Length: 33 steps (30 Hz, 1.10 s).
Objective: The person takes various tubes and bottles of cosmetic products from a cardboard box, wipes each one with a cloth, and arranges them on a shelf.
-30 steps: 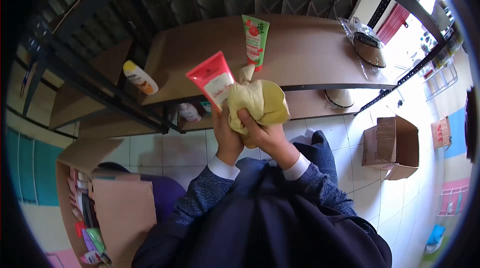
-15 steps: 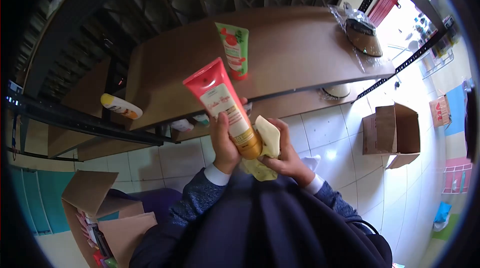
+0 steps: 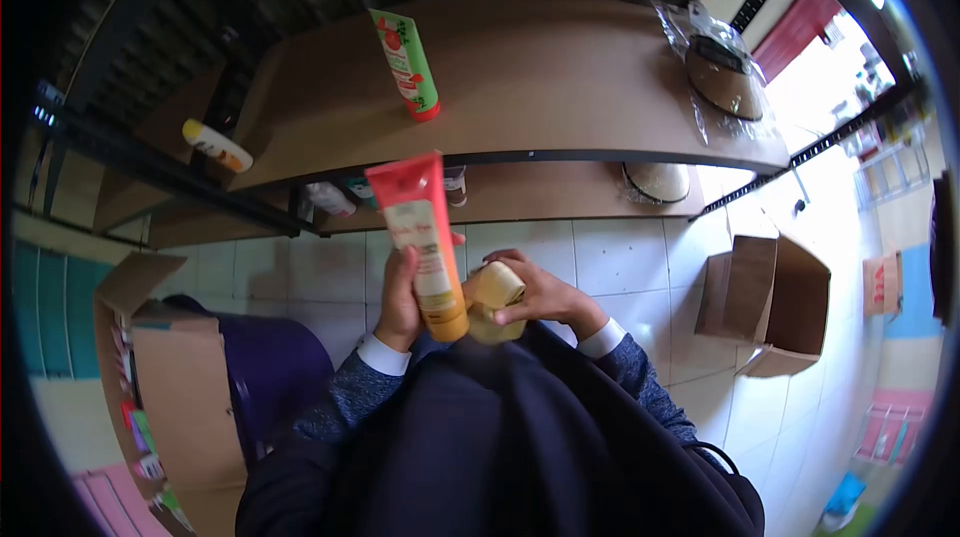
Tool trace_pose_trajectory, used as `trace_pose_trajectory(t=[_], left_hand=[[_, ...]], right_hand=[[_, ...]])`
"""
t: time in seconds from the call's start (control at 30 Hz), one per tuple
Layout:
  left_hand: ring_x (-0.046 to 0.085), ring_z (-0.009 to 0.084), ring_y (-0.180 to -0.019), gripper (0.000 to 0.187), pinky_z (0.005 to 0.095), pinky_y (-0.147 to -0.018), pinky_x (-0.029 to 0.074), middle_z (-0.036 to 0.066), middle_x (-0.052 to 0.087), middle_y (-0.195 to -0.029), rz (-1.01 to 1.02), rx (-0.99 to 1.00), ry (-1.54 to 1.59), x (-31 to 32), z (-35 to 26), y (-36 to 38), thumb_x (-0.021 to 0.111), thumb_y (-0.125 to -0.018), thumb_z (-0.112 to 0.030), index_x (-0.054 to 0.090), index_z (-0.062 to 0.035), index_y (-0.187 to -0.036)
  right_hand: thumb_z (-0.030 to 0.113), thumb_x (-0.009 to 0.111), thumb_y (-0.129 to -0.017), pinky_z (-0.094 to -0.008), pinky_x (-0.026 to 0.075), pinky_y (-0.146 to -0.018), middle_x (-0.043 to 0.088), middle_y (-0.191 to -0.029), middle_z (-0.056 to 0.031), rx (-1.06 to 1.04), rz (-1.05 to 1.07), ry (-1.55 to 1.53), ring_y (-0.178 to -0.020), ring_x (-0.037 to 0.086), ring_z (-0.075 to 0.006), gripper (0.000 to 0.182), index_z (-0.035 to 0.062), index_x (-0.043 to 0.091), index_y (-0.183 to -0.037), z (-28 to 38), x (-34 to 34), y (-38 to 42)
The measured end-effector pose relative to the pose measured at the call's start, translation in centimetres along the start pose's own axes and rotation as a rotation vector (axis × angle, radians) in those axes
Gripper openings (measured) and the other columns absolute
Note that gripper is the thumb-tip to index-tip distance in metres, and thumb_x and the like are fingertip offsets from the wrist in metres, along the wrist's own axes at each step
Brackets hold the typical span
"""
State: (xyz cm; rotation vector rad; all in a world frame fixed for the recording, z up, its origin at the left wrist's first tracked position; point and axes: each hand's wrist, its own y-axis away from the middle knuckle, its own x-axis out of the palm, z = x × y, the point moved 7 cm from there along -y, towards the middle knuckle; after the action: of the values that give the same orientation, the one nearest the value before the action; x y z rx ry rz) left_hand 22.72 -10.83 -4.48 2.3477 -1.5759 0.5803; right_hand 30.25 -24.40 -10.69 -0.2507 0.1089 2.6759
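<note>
A red and gold tube (image 3: 420,247) stands upright in my left hand (image 3: 400,299), whose fingers wrap round its lower half. Just right of it, my right hand (image 3: 535,292) is closed on a pale yellow cloth (image 3: 498,287), folded and slightly blurred, close to the tube's gold cap. Behind them, a green and red tube (image 3: 407,67) stands on the brown shelf (image 3: 560,77). A white bottle with a yellow cap (image 3: 217,146) is at the shelf's left side.
A plastic-wrapped visor (image 3: 725,77) sits at the shelf's right end. Several items stand on the lower shelf (image 3: 540,199). An open cardboard box (image 3: 735,287) is on the floor at right. At left are another box (image 3: 190,397) with products and a purple object (image 3: 275,367).
The view has shifted. The held tube is more upright and lower, and its cap is now apart from the cloth. The cloth is bunched more tightly in my right hand.
</note>
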Motion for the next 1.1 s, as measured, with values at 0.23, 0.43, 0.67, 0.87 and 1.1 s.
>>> trace_pose_trajectory(t=[0.23,0.43,0.67,0.87,1.1], left_hand=[[0.048,0.0167,-0.1,0.037,0.0314,-0.086,0.039,0.008,0.051,-0.106,0.065,-0.01,-0.46,0.5,7.7,-0.5,0.057,-0.086,-0.027,0.048,-0.0051,-0.115],[0.042,0.032,-0.109,0.052,0.039,-0.093,0.035,0.014,0.045,-0.118,-0.021,0.268,-1.01,-0.2,10.3,-1.2,0.067,-0.075,-0.023,0.046,-0.0063,-0.119],[0.049,0.0125,-0.077,0.057,0.025,-0.067,0.041,0.009,0.043,-0.117,-0.415,0.1,-0.884,-6.5,7.9,3.4,0.066,-0.074,-0.01,0.039,-0.0036,-0.124],[0.045,0.0079,-0.072,0.062,0.0217,-0.064,0.038,0.007,0.044,-0.115,-0.808,0.019,-0.789,-13.2,4.5,10.6,0.064,-0.074,-0.005,0.034,-0.0044,-0.128],[0.044,0.0085,-0.072,0.068,0.0221,-0.064,0.038,0.01,0.041,-0.117,-0.851,0.052,-0.84,-15.8,1.0,14.5,0.061,-0.073,-0.003,0.026,-0.0011,-0.131]], right_hand=[[0.038,0.057,-0.085,-0.0285,0.042,-0.084,0.055,-0.108,-0.0086,0.279,0.373,-0.428,-0.098,0.052,-0.0158,0.051,0.0009,0.047,-0.118,-2.3,1.0,0.1],[0.013,0.066,-0.077,-0.0313,0.043,-0.086,0.057,-0.107,-0.0085,0.184,0.114,-0.282,-0.102,0.054,-0.0188,0.041,0.0038,0.05,-0.113,-9.8,-1.1,-2.7],[0.025,0.073,-0.068,-0.0363,0.046,-0.079,0.06,-0.103,-0.0142,0.282,-0.117,0.189,-0.097,0.057,-0.0255,0.042,0.0042,0.058,-0.101,-24.5,-8.4,-14.3],[0.026,0.073,-0.069,-0.0352,0.045,-0.082,0.059,-0.105,-0.0157,0.248,-0.053,0.277,-0.097,0.057,-0.0281,0.047,0.0041,0.055,-0.107,-30.3,-8.2,-18.3],[0.026,0.071,-0.072,-0.0345,0.045,-0.08,0.06,-0.106,-0.0136,0.266,0.033,0.276,-0.095,0.058,-0.0245,0.047,0.0046,0.054,-0.11,-29.8,-8.0,-18.3]])
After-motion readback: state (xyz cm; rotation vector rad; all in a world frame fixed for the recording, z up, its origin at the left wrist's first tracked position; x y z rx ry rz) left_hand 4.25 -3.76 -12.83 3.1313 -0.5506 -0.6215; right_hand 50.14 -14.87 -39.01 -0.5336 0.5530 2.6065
